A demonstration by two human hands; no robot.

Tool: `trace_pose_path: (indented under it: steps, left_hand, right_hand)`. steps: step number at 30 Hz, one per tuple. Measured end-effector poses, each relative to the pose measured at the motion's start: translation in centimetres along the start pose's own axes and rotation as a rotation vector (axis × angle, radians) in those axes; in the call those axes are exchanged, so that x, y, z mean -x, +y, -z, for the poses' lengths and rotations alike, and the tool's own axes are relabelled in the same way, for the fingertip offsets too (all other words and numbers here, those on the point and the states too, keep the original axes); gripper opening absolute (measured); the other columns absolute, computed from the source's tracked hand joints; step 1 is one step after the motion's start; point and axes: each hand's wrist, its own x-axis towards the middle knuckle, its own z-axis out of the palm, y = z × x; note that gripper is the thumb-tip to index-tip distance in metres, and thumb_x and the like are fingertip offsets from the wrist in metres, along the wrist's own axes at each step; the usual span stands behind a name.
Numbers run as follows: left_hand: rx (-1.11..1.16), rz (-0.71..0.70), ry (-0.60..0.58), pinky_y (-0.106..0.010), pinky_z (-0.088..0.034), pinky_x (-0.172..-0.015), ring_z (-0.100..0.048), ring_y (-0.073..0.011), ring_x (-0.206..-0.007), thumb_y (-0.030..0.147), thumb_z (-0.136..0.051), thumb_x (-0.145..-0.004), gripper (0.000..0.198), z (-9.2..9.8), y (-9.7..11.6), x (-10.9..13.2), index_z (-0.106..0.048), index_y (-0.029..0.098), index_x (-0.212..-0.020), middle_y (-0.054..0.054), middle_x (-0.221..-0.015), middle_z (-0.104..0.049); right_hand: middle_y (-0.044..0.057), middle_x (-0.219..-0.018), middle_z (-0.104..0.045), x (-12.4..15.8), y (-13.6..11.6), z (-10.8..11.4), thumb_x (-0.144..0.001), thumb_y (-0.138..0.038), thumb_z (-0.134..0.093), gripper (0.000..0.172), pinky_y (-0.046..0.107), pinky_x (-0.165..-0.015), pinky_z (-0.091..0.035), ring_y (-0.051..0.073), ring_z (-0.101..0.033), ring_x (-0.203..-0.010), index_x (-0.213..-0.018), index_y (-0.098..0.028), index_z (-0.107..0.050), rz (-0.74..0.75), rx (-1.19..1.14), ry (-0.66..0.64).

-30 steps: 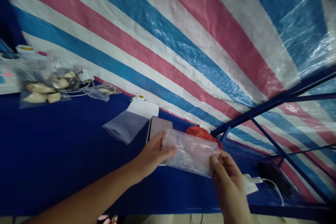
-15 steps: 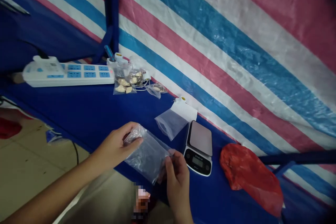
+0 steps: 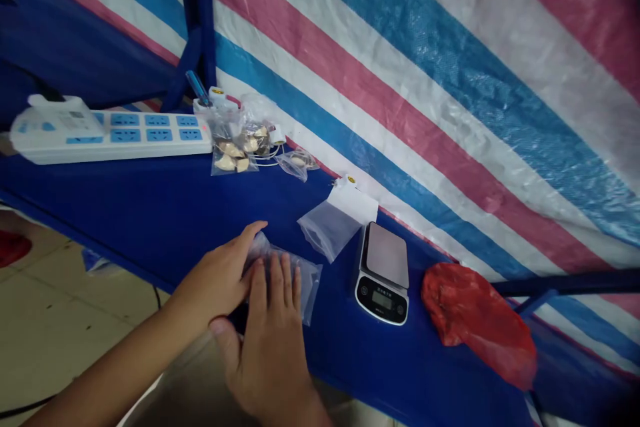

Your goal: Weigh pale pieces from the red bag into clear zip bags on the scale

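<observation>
Pressing flat on a clear plastic bag [image 3: 305, 277], the right hand [image 3: 270, 340] lies palm down with its fingers straight and close together, gripping nothing. The bag rests on the blue table [image 3: 150, 213] near its front edge, its long axis running from the left hand [image 3: 220, 277] toward the small scale [image 3: 383, 273]. The left hand's open fingers pin the bag's left end, so both hands touch it.

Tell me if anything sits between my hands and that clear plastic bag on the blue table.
Nothing visible: the left hand and right hand both lie flat on the clear plastic bag.
</observation>
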Motion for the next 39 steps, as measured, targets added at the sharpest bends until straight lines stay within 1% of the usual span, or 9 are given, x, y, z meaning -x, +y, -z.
trace_pose_path:
  steps: [3, 8, 13, 18, 23, 28, 32, 35, 39]
  left_hand:
    - [-0.059, -0.028, 0.038, -0.04, -0.055, -0.088, -0.072, -0.0294, -0.106, 0.036, -0.041, -0.095, 0.054, -0.2, -0.2, -0.4, -0.047, 0.019, -0.147, -0.014, -0.117, -0.072]
    - [-0.084, -0.025, 0.054, -0.041, -0.056, -0.087, -0.073, -0.029, -0.102, 0.039, -0.039, -0.098, 0.051, -0.6, -0.1, -0.3, -0.051, 0.022, -0.144, -0.013, -0.118, -0.073]
    - [-0.078, -0.038, 0.049, -0.034, -0.054, -0.073, -0.074, -0.0272, -0.089, 0.045, -0.044, -0.096, 0.048, -0.2, -0.7, 0.3, -0.058, 0.023, -0.135, -0.01, -0.106, -0.076]
    - [-0.1, 0.001, -0.011, -0.029, -0.048, -0.061, -0.072, -0.0238, -0.075, 0.053, -0.049, -0.091, 0.047, 0.9, -1.8, 0.7, -0.063, 0.025, -0.126, -0.006, -0.092, -0.076]
    - [-0.114, 0.043, -0.03, -0.03, -0.045, -0.062, -0.071, -0.023, -0.076, 0.053, -0.045, -0.094, 0.045, 1.3, -1.9, 1.0, -0.063, 0.026, -0.126, -0.005, -0.096, -0.075]
    - [-0.134, 0.057, 0.005, -0.03, -0.044, -0.064, -0.071, -0.0231, -0.077, 0.054, -0.045, -0.094, 0.044, 1.1, -1.8, 1.3, -0.064, 0.025, -0.121, -0.005, -0.098, -0.076]
    - [-0.069, 0.057, -0.005, -0.029, -0.042, -0.062, -0.068, -0.0206, -0.071, 0.06, -0.048, -0.092, 0.043, 1.4, -1.7, 1.2, -0.065, 0.025, -0.113, -0.002, -0.086, -0.074]
    - [-0.044, 0.069, 0.055, -0.028, -0.041, -0.061, -0.064, -0.0179, -0.064, 0.065, -0.05, -0.09, 0.047, 1.8, -1.7, 1.3, -0.061, 0.024, -0.111, 0.001, -0.077, -0.069]
    - [-0.077, 0.099, 0.136, -0.027, -0.039, -0.059, -0.059, -0.0157, -0.057, 0.066, -0.05, -0.09, 0.044, 2.2, -1.4, 1.7, -0.057, 0.024, -0.1, 0.002, -0.07, -0.065]
  right_hand:
    - [0.025, -0.163, -0.033, -0.8, 1.7, -1.3, -0.096, -0.058, -0.056, 0.084, 0.07, -0.118, -0.031, 0.045, -0.024, -0.153, -0.159, -0.005, -0.035, -0.049, 0.071, -0.013]
    - [0.025, -0.166, -0.027, 0.6, 3.7, -1.5, -0.096, -0.057, -0.057, 0.087, 0.07, -0.117, -0.033, 0.045, -0.02, -0.154, -0.161, -0.006, -0.03, -0.074, 0.109, -0.018]
    - [0.028, -0.165, -0.023, 1.8, 1.8, -0.9, -0.095, -0.056, -0.06, 0.092, 0.073, -0.111, -0.038, 0.049, -0.022, -0.152, -0.162, -0.005, -0.024, -0.204, 0.126, 0.092]
    - [0.025, -0.164, -0.031, 0.0, -0.1, -1.0, -0.096, -0.061, -0.054, 0.089, 0.064, -0.12, -0.033, 0.042, -0.023, -0.154, -0.159, -0.002, -0.033, -0.06, 0.044, 0.016]
    - [0.029, -0.163, -0.028, -0.5, 2.5, -1.7, -0.096, -0.063, -0.053, 0.091, 0.069, -0.119, -0.03, 0.045, -0.02, -0.154, -0.157, 0.002, -0.034, -0.134, 0.091, -0.001]
    - [0.026, -0.166, -0.024, 2.5, 5.0, -1.1, -0.097, -0.053, -0.058, 0.089, 0.068, -0.118, -0.034, 0.043, -0.021, -0.154, -0.162, -0.004, -0.023, -0.151, 0.11, 0.061]
    - [0.019, -0.167, -0.027, 5.6, 6.3, -0.3, -0.102, -0.042, -0.052, 0.08, 0.063, -0.115, -0.041, 0.037, -0.029, -0.153, -0.166, -0.016, -0.013, -0.317, 0.02, 0.126]
    - [0.013, -0.162, -0.042, 7.1, 6.9, 0.0, -0.104, -0.038, -0.047, 0.063, 0.056, -0.111, -0.047, 0.032, -0.041, -0.149, -0.162, -0.023, -0.026, -0.446, -0.116, 0.209]
    - [0.013, -0.148, -0.058, 7.6, 7.2, 0.1, -0.104, -0.037, -0.048, 0.052, 0.049, -0.107, -0.05, 0.029, -0.055, -0.137, -0.153, -0.023, -0.041, -0.485, -0.221, 0.315]
